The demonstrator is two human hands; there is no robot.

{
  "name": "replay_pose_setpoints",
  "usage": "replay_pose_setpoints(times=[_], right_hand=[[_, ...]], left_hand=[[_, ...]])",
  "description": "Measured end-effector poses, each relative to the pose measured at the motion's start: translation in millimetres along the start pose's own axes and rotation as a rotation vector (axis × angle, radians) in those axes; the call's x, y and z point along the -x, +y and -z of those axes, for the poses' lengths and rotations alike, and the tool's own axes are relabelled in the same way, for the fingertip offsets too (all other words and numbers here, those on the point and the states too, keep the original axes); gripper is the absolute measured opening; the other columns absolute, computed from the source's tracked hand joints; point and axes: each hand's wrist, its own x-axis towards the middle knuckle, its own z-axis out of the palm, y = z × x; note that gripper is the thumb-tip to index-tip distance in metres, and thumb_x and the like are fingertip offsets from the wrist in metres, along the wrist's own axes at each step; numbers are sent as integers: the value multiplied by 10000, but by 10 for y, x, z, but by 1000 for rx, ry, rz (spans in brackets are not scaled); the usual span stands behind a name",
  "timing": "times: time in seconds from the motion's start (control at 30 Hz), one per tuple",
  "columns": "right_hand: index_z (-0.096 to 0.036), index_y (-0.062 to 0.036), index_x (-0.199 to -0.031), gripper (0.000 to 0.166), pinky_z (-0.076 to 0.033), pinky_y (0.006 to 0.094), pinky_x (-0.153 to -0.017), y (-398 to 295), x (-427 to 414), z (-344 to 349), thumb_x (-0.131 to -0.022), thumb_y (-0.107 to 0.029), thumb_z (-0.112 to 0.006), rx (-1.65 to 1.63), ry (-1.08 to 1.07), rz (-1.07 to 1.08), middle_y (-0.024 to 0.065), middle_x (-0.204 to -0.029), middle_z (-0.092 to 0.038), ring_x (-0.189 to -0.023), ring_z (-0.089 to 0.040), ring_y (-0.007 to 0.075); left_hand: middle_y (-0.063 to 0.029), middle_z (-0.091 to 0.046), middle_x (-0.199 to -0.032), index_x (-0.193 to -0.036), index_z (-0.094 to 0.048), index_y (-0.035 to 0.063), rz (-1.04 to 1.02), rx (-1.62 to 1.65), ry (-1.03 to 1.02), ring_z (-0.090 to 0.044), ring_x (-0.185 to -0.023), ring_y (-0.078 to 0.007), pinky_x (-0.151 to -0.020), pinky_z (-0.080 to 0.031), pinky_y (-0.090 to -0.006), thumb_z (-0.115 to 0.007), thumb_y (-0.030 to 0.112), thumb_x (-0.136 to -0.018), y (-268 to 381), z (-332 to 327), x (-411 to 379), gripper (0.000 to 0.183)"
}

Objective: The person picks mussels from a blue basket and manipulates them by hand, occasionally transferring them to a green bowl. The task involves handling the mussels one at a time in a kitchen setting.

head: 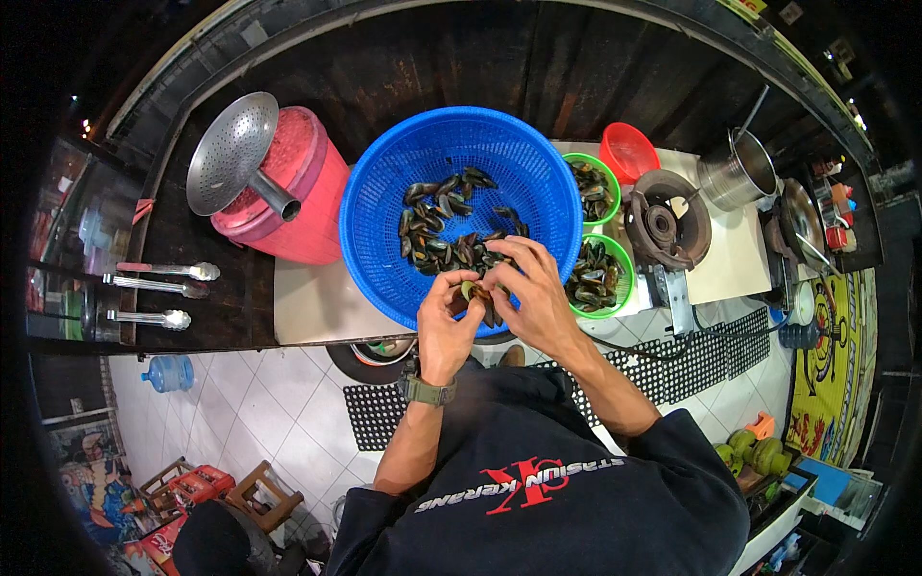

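Note:
Over the near rim of a large blue plastic basket (461,129), my left hand (448,324) and my right hand (529,295) meet with their fingertips on a green-edged mussel (472,290). More dark shell shows just below the fingers; which hand bears it is partly hidden. Many dark mussels (432,245) lie in the bottom of the basket, beyond my hands. Two green baskets of mussels, a far one (616,191) and a near one (628,281), stand to the right of the blue basket.
A red container (629,153), a gas burner (661,223) and a steel pot (736,173) stand at the right. At the left, a perforated metal ladle (234,155) rests on a pink lidded bucket (317,216). Several metal tongs (155,318) hang at the counter's left end.

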Motion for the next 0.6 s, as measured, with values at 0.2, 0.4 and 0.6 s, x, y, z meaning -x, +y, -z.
replay_pose_setpoints(times=[0.2, 0.4, 0.6], right_hand=[[-664, -100, -832, 113, -312, 536, -1078, -9, -9, 36, -770, -10, -689, 22, -14, 54, 95, -1332, -548, -1302, -432, 342], [-690, -105, -839, 105, -282, 566, -1091, -16, 8, 74, -763, -35, -709, 18, -24, 50, 84, -1349, -537, -1326, -402, 346], [-711, -104, -856, 99, -264, 595, -1095, -27, 16, 72, -764, -83, -739, 133, -10, 51, 79, -1362, -527, -1342, -386, 337]], left_hand=[[-59, -691, -969, -1142, -586, 0, 1, -17, -13, -643, -873, -95, -758, -517, -243, -618, -43, -860, -77, 19, -32, 287], [-63, -687, -968, -1150, -587, 4, -7, -32, -3, -641, -865, -97, -737, -516, -237, -626, -33, -866, -59, -9, -43, 289], [-71, -685, -969, -1151, -587, -4, -11, -25, 11, -647, -872, -107, -713, -530, -246, -630, -20, -878, -23, -29, -44, 276]])
